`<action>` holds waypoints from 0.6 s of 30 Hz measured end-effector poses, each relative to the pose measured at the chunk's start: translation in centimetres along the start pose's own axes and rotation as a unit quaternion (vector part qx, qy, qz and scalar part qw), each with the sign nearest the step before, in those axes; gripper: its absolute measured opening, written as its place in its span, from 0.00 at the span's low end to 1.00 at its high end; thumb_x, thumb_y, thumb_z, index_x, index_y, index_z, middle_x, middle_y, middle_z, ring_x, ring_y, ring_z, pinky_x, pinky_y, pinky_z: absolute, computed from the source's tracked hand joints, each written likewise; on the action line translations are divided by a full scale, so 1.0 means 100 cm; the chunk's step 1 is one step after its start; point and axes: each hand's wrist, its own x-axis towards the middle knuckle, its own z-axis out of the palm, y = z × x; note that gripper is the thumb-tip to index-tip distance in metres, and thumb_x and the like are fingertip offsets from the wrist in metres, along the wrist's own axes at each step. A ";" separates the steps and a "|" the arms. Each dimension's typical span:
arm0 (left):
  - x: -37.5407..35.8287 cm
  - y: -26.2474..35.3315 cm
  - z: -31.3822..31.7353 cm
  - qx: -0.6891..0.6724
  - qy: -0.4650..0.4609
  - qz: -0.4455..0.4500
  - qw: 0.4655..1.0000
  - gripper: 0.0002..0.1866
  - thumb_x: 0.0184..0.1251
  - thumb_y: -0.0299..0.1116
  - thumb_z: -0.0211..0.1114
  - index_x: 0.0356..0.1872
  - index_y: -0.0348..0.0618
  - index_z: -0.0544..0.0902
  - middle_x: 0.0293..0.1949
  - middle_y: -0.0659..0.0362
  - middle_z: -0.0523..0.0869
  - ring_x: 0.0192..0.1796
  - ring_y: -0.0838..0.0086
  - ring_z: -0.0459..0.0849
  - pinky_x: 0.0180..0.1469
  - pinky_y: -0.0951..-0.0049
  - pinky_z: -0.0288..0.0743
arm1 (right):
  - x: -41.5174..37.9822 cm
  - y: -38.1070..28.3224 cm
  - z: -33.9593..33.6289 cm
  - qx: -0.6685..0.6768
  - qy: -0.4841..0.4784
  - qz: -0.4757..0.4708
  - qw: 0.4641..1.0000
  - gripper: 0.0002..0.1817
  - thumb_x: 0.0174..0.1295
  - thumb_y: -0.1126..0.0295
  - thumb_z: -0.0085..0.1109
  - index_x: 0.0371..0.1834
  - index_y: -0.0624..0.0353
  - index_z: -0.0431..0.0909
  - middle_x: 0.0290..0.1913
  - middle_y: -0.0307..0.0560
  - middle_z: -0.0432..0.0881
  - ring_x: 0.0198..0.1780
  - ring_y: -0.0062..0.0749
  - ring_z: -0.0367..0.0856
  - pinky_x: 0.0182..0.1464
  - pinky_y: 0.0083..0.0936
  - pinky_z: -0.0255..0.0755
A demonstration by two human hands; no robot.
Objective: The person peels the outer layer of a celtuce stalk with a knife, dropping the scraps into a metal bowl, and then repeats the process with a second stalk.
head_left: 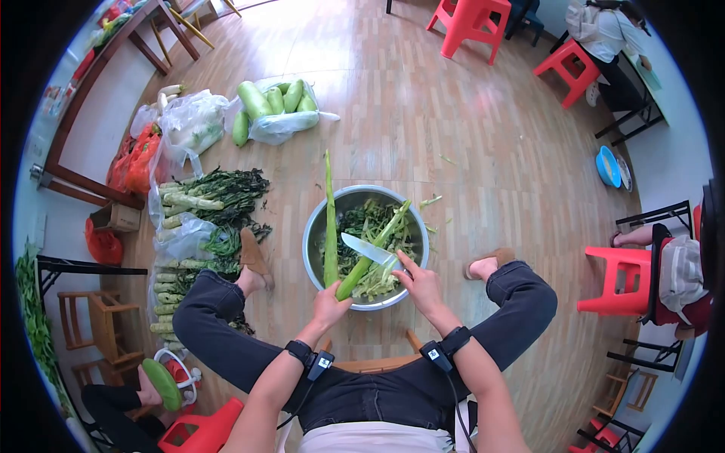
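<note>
My left hand [331, 306] is closed around the lower end of a green celtuce stalk [387, 235], which slants up to the right across the basin. A second long stalk [331, 226] points straight up from the same hand, its lower end at my fingers. My right hand [423, 287] grips a knife [366, 248], its handle hidden in the fingers. The blade lies across the slanted stalk. Beneath is a metal basin [308, 249] with dark leaves and pale green peelings [381, 283] in it.
Leafy celtuce stalks [192, 200] lie on plastic at left. Behind them are a bag of green gourds [276, 102], a white bag [195, 121] and a red bag [140, 158]. Red stools [619, 279] and seated people are at right. Scraps [430, 201] dot the floor.
</note>
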 end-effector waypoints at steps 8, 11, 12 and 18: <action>-0.001 -0.001 0.000 0.009 0.003 -0.001 1.000 0.20 0.45 0.37 0.64 0.43 0.45 0.80 0.28 0.47 0.83 0.34 0.53 0.83 0.37 0.61 0.75 | 0.004 0.004 -0.004 0.000 -0.008 0.022 1.000 0.26 0.57 0.55 0.61 0.60 0.43 0.71 0.28 0.53 0.81 0.29 0.43 0.82 0.32 0.32 0.73; -0.001 -0.001 0.000 0.006 0.004 -0.005 1.000 0.20 0.45 0.37 0.64 0.43 0.45 0.80 0.27 0.47 0.83 0.33 0.53 0.83 0.36 0.61 0.75 | 0.005 0.003 -0.006 0.001 0.000 0.019 1.000 0.25 0.57 0.56 0.61 0.60 0.43 0.72 0.27 0.53 0.81 0.28 0.43 0.82 0.31 0.32 0.73; -0.002 -0.001 0.001 0.004 0.007 -0.001 1.000 0.20 0.45 0.37 0.64 0.43 0.45 0.80 0.27 0.47 0.83 0.33 0.53 0.83 0.36 0.61 0.75 | 0.005 0.003 -0.006 0.004 0.008 0.019 1.000 0.25 0.57 0.56 0.61 0.60 0.43 0.72 0.27 0.53 0.81 0.28 0.43 0.82 0.31 0.32 0.73; -0.002 -0.001 0.001 0.007 0.009 0.008 1.000 0.19 0.45 0.37 0.64 0.43 0.45 0.80 0.27 0.47 0.83 0.32 0.54 0.83 0.35 0.62 0.75 | 0.009 0.009 -0.007 0.008 0.046 0.055 0.997 0.24 0.58 0.52 0.59 0.58 0.39 0.73 0.26 0.51 0.81 0.26 0.45 0.81 0.27 0.36 0.71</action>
